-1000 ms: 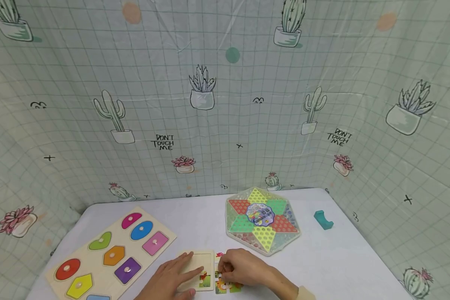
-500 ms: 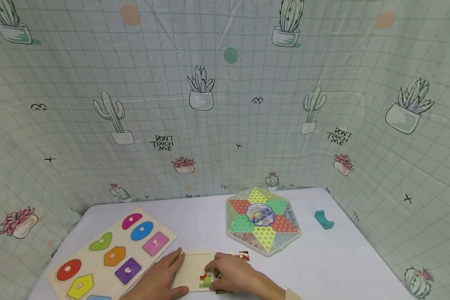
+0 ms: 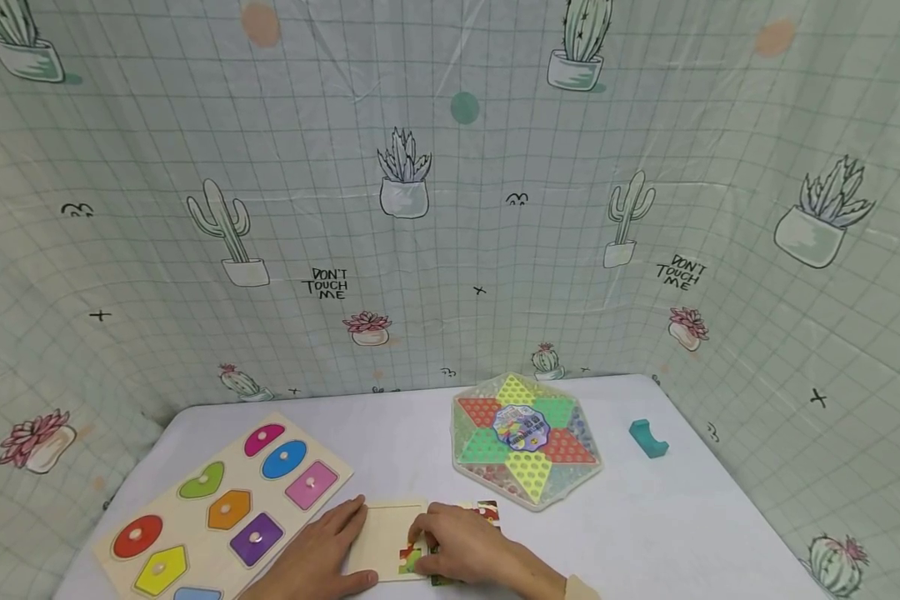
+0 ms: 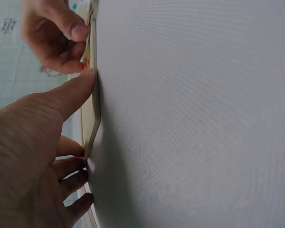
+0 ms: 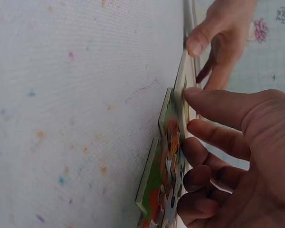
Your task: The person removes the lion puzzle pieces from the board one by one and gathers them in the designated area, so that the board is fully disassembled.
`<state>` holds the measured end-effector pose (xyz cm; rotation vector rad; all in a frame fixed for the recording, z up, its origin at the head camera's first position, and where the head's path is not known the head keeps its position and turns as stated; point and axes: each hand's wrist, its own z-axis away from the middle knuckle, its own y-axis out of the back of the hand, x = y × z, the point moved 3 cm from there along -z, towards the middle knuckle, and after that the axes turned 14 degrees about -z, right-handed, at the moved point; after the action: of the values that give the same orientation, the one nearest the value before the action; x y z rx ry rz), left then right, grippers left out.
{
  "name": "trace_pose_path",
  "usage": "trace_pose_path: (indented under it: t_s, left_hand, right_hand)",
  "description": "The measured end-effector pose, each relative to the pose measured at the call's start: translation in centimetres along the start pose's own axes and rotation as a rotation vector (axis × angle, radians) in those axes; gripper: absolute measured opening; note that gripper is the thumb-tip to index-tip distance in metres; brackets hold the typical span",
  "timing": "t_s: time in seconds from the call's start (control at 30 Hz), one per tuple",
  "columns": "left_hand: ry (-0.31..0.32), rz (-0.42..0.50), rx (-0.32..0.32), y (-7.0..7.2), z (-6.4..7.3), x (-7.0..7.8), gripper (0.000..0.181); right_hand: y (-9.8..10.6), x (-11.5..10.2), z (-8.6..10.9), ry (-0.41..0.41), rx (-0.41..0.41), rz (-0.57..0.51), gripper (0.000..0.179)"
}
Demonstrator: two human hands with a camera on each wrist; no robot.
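A shallow wooden puzzle tray (image 3: 381,537) lies at the front of the table. Along its left and near edges, my left hand (image 3: 317,550) steadies it with spread fingers; the thumb (image 4: 80,90) touches the near edge. At the tray's lower right corner my right hand (image 3: 463,543) pinches a green and red jigsaw puzzle piece (image 3: 409,560) between thumb and forefinger, partly hidden by the fingertips. Several picture puzzle pieces (image 5: 154,185) lie joined or close together beside the tray, under the right hand. A red corner of these pieces (image 3: 489,510) shows past the knuckles.
A wooden shape-peg board (image 3: 195,546) with coloured knobbed shapes lies to the left. Behind the tray, to the right, is a hexagonal Chinese checkers board (image 3: 527,442). A teal arched block (image 3: 648,439) stands at the far right of the white table (image 3: 690,533).
My right hand has moved left from the loose pieces onto the tray's right edge. My left hand has drawn back from over the tray to its left side.
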<state>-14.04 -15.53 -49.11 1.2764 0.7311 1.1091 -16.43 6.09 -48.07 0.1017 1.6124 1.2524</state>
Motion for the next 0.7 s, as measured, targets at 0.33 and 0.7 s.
trace_pose_path:
  t_s: [0.33, 0.7]
  left_hand:
    - [-0.035, -0.020, 0.026, -0.18, -0.03, -0.16, 0.098]
    - [-0.036, -0.033, 0.038, -0.05, 0.08, -0.02, 0.097]
  right_hand:
    - [-0.17, 0.47, -0.24, 0.026, 0.035, -0.069, 0.016]
    - [-0.18, 0.47, -0.29, 0.067, 0.046, -0.421, 0.014]
